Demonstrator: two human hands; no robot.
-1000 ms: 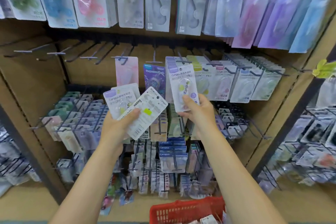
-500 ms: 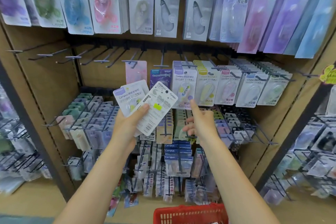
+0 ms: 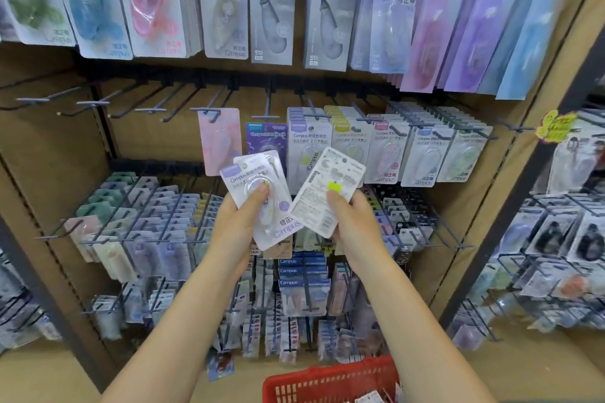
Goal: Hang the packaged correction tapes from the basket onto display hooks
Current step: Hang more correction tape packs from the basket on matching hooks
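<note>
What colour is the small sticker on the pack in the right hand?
Bright yellow-green sticker, on the white pack held by the right hand; head view.

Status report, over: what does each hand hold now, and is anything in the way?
Left hand grips two packaged correction tapes. Right hand pinches one pack, back side showing. Nothing hung from it yet. Hooks above unobstructed.

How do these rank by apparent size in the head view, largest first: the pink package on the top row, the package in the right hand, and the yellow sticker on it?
1. Pink package.
2. Package held by right hand; nearness to the camera inflates it.
3. Yellow sticker.
</note>
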